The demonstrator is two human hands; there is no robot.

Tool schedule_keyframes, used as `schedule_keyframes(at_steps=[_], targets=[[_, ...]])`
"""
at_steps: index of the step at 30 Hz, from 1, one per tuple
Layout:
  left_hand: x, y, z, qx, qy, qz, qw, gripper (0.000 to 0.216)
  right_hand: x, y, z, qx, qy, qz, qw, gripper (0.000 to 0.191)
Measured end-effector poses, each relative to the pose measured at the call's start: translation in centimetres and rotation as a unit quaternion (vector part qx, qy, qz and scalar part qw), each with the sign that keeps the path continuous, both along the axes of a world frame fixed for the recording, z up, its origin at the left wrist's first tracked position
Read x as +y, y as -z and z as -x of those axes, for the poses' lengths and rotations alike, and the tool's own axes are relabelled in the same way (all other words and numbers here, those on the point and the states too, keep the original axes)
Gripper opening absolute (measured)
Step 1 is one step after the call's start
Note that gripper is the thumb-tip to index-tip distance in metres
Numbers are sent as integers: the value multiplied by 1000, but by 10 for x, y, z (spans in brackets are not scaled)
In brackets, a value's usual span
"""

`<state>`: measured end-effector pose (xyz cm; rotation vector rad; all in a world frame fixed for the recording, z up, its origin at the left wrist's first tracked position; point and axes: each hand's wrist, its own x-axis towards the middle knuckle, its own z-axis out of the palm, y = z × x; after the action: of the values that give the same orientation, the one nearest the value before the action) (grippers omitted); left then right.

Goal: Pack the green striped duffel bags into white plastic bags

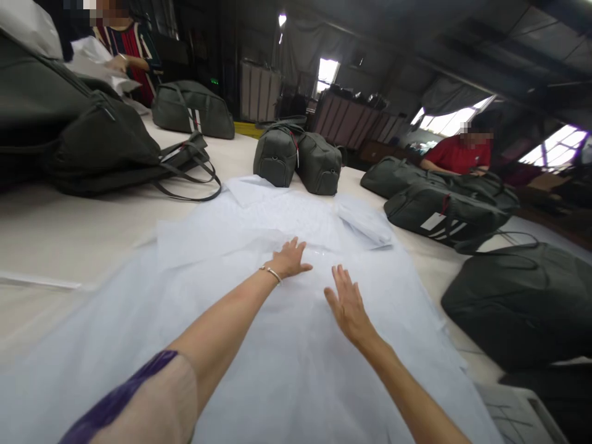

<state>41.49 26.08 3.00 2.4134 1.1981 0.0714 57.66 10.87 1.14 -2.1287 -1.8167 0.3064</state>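
My left hand, with a bracelet at its wrist, reaches over a broad spread of white sheeting and looks to rest on it, fingers spread. To its right is my right hand, also open with fingers apart, over the same sheeting. Neither hand holds anything. Whether the sheeting is thin paper or plastic I cannot tell. A folded white piece lies on the far right part of it, and loose creased sheets lie beyond my left hand.
Two dark green bags stand just past the sheeting. Another striped duffel bag with a white tag lies right, near a person in red. More bags fill the left, where a person in stripes handles white material. A grey crate is lower right.
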Motion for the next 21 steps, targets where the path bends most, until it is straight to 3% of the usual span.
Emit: schedule_keyframes(at_steps=[3,5,8,10,14,18,21], targets=[[-28,-8,32,-34,15,-58,998,60,-69,24,28,-68,-69,26,995,66],[-65,-2,61,-36,56,-97,993,56,-93,41,42,-100,-87,36,991,64],[-124,23,103,-9,138,-112,984,68,-97,58,51,-129,-93,28,987,62],[-148,40,121,17,161,-91,983,78,-90,62,50,-139,-95,20,985,62],[-147,50,117,29,149,-92,984,81,-69,60,38,-151,-91,24,984,60],[-123,41,97,30,138,-96,985,80,-49,52,22,-143,-70,53,986,64],[-130,29,98,27,136,-104,985,84,-62,37,18,-113,-46,24,992,65]])
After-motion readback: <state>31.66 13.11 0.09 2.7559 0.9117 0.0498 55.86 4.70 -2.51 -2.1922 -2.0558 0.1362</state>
